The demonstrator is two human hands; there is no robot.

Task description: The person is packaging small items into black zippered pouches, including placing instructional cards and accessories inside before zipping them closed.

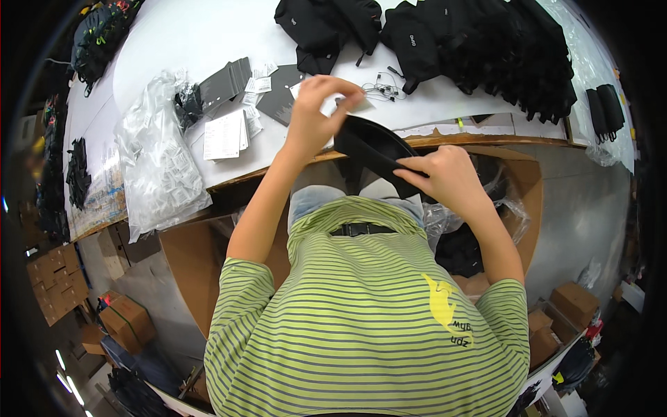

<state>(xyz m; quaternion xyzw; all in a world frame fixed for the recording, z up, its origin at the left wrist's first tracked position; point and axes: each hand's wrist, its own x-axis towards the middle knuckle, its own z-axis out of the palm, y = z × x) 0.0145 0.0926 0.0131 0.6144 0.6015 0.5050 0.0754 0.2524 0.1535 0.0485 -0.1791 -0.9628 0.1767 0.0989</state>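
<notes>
Holding a black cloth thing (372, 149) in both hands, the person stands at the edge of a white table (208, 35). It looks like a small black bag or cap, but I cannot tell which. It is up in the air, just over the near edge of the table and in front of the person's striped shirt (361, 313).

The left hand (313, 115) is closed on the top end of the cloth thing, with the fingers curled over it. The right hand (448, 177) is closed on the lower end, pinching the edge between thumb and fingers.

The cloth thing looks soft and light. It bends where the hands pull it, so it will likely flop if only one hand holds it. It does not look like it would break. The edges seem the best place to hold, one hand at each end, as now.

On the table lie a heap of black cloth things (486, 48), some grey cards (226, 83), white paper tags (226, 135) and a clear plastic bag (160, 160). A brown cardboard box (194, 264) sits open below the table, near the person's legs.
</notes>
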